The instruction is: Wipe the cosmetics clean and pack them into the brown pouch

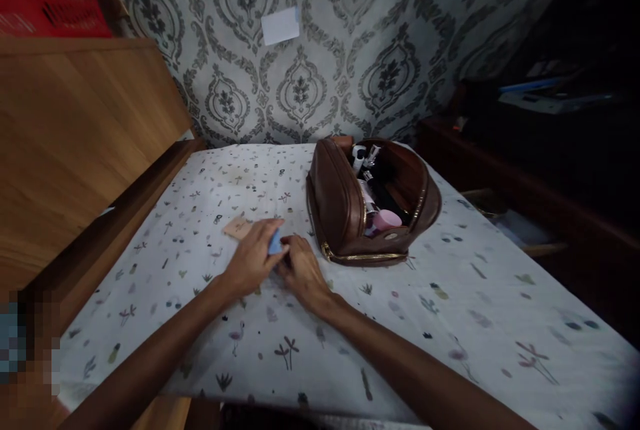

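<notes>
Both of my hands meet on the patterned white tablecloth point(450, 297) just left of an open brown leather pouch point(340, 203). My left hand point(253, 258) has its fingers closed round a small blue object point(275, 243). My right hand point(303, 271) lies beside it with fingers curled toward the same blue object, touching it. A small tan card-like piece point(237, 227) lies on the cloth just beyond my left hand. The pouch is unzipped and holds a pink item point(387, 220) and white and dark items.
A wooden headboard-like panel point(75, 143) rises on the left. Grey patterned wallpaper point(350, 50) with a white note point(280, 25) is behind. Dark wooden furniture point(525, 170) with stacked things stands on the right.
</notes>
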`<state>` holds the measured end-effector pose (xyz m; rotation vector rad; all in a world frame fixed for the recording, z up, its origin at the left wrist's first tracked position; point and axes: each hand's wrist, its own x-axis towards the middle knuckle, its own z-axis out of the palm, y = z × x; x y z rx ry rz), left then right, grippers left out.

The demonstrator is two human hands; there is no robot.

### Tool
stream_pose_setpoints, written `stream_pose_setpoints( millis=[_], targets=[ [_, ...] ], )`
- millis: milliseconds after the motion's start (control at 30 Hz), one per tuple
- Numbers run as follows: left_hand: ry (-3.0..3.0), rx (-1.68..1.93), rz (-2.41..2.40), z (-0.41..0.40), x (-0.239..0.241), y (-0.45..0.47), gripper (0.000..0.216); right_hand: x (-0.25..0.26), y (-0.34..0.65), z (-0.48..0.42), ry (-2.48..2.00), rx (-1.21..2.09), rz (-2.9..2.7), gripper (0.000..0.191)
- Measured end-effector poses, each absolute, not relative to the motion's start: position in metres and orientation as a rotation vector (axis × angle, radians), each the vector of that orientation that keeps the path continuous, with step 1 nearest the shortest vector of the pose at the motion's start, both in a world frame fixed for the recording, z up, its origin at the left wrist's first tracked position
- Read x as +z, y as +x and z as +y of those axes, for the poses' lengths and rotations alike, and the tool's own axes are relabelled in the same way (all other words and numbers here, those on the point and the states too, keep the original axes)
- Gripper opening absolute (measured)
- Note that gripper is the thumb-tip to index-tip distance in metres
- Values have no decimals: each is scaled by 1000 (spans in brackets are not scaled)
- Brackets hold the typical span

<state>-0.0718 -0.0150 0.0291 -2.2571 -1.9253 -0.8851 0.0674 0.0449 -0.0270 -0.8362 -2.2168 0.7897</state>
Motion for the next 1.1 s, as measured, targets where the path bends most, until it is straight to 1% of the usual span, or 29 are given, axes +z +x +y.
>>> stream_pose_setpoints(
  millis=[67,167,300,433,500,633,800,867,1000,1100],
  targets=[
    [-2354,-766,-1890,-10,20,-62,39,-30,68,47,-838,780,-2215,27],
    [-2339,-710,-1924,-4,14,-67,40,-29,68,48,-852,761,-2217,24],
    [-2230,-655,-2043,-2,13,-108,44,-23,69,46,-852,712,-2245,13],
    [-2058,-606,-2209,0,8,-160,53,-18,71,44,-859,734,-2247,15],
    [-1992,-589,-2263,1,5,-178,53,-17,72,43,-860,752,-2248,15],
    [-1838,-581,-2331,3,-1,-187,46,-15,74,42,-854,779,-2240,15],
    [-1602,-657,-2397,-2,-1,-177,44,-12,75,42,-840,904,-2194,15],
    [-1565,-708,-2401,-3,2,-177,38,-12,75,43,-829,981,-2134,19],
    [-1555,-839,-2323,-5,14,-177,15,-14,74,44,-826,1155,-1969,22],
    [-1573,-949,-2202,-9,24,-159,15,-16,72,44,-815,1278,-1860,24]
  ],
)
